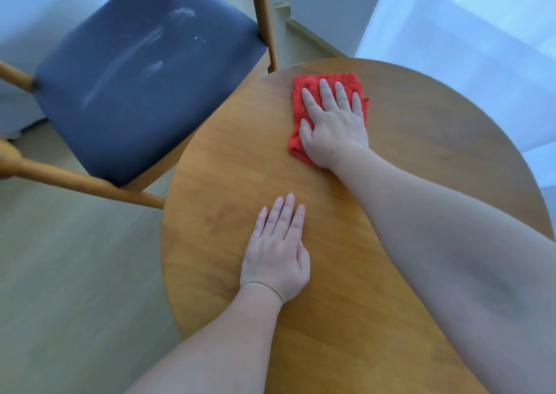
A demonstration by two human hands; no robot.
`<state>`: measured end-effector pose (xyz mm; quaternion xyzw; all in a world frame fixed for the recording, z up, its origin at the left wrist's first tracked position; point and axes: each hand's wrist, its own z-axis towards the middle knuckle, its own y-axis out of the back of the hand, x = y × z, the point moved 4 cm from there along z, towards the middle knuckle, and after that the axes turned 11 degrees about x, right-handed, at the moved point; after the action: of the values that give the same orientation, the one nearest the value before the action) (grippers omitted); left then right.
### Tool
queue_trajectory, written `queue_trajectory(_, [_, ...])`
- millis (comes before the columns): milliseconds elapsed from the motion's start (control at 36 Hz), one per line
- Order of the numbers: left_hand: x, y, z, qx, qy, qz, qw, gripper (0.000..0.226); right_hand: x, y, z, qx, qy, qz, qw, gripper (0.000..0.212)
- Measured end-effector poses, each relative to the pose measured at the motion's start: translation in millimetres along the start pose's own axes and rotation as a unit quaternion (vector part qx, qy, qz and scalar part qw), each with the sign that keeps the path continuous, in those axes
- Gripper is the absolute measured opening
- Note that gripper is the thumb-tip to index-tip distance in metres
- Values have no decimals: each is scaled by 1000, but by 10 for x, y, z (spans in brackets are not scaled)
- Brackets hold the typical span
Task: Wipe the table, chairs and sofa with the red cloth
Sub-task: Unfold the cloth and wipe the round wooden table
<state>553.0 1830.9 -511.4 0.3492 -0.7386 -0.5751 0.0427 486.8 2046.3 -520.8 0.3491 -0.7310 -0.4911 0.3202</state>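
the left hand (275,252) lies nearest, flat on the near part of the round wooden table (421,141), fingers straight and together, holding nothing. the red cloth (296,145) sits folded on the far part of the tabletop, close to the edge, pinned under the right hand (334,126), whose straight, slightly spread fingers press it rather than grip it. its long axis runs away from the person, in line with the hand. most bare tabletop lies nearer and to the right, so a stroke would likely sweep that way. just past the far-left edge stands a chair (144,77), its dark seat smeared pale.
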Motion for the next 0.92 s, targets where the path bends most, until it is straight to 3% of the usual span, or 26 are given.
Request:
queue_trajectory(222, [-1,9,9,-4,-2,-1,1000,58,-149,21,-16,-7,-29,22,999,64])
queue_trajectory(500, [20,-10,0,0,11,9,1000,57,-1057,13,-411,-7,-144,43,989,65])
queue_trajectory(917, [-39,-26,-13,13,20,19,1000,59,-2068,-93,-1215,-20,-354,80,932,68])
